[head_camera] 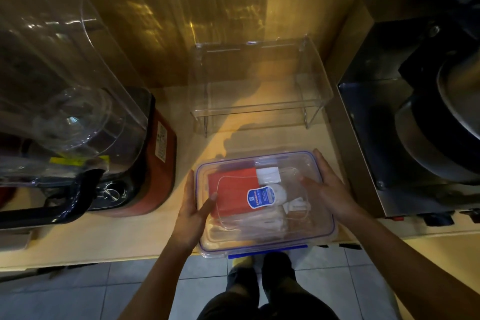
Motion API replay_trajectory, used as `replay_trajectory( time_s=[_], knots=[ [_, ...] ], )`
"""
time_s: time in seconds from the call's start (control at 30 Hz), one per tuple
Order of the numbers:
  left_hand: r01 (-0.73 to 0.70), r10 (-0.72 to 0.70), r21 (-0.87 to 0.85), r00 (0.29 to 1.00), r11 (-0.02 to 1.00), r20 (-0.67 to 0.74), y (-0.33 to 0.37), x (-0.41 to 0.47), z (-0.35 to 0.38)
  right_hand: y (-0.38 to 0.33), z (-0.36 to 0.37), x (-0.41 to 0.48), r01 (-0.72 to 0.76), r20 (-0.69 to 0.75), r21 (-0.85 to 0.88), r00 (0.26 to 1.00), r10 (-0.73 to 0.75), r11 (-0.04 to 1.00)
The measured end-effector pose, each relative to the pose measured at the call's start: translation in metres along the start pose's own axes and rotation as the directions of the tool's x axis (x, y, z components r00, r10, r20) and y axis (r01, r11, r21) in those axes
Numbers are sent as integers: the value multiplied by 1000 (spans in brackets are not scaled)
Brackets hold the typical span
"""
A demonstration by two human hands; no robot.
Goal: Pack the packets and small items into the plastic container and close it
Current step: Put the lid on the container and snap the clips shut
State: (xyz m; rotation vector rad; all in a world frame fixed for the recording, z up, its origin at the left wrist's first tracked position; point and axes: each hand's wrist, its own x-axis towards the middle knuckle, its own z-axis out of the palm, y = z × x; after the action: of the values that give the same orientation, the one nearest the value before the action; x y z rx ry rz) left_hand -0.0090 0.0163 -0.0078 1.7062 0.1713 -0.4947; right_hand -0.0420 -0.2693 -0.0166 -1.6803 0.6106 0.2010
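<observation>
Plastic container (265, 205): lower centre of the frame, at the front edge of the pale counter (117, 236), its clear blue-rimmed lid (283, 238) lying on top.
Left hand (193, 212): fingers spread, thumb resting on the lid over the red packet (233, 189), remaining fingers running along the container's left wall.
Right hand (324, 187): fingers splayed, thumb flat on the lid's right part, the others cupping the container's upper right corner.
Contents: the red packet at left, white packets (268, 175) and pale sachets beside and below it, seen through the lid; a blue oval sticker (260, 197) at the lid's centre.
Latch: a blue clip (267, 251) shows at the near edge; whether it is snapped cannot be told.
Surroundings: clear acrylic stand (259, 86) at upper centre; red-based blender (85, 138) at left; steel appliance (415, 125) at right.
</observation>
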Motion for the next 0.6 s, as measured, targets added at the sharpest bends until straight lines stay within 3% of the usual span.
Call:
replay_trajectory(
  time_s=[0.2,0.3,0.47,0.6],
  knots=[
    [-14,13,-102,1000,995,-4,5,17,2,-9,-3,13,-3,36,3,999,3,1000],
    [-24,22,-93,999,995,-27,18,35,4,-21,-2,29,29,10,-81,1000,-28,996],
    [19,-17,55,999,998,-40,36,55,3,-37,-1,49,45,-21,-170,999,-49,984],
    [29,-20,170,998,985,-53,37,58,1,-41,-3,51,27,-19,-146,999,-30,989]
  ],
)
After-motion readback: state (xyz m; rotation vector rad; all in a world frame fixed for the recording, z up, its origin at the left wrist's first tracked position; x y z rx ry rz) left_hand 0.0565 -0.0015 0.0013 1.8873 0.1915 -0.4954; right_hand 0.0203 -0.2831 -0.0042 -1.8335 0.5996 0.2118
